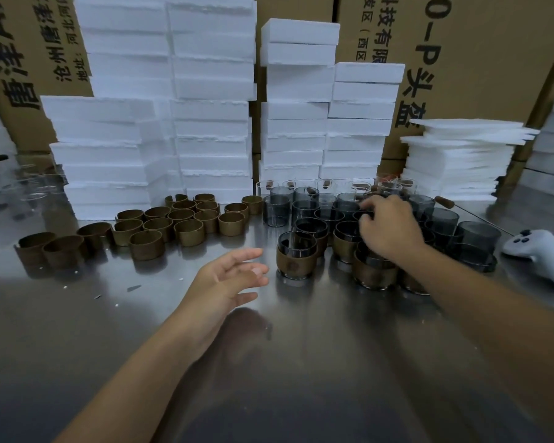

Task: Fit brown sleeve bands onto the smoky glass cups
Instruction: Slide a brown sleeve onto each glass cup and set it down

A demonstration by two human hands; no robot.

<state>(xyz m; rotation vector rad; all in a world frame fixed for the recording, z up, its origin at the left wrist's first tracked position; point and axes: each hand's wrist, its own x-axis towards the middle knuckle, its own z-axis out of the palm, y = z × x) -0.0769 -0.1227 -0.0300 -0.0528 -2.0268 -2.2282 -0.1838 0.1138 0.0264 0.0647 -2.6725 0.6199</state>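
Meanwhile, the right hand [390, 228] pinches the rim of a bare smoky glass cup [360, 215] behind the banded cup [296, 260], the left hand [234, 276] spread just left of it and loose brown sleeve bands [179, 225] farther left; a careless lift could topple tightly packed neighbours.

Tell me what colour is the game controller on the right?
The controller is white; head view shows it.
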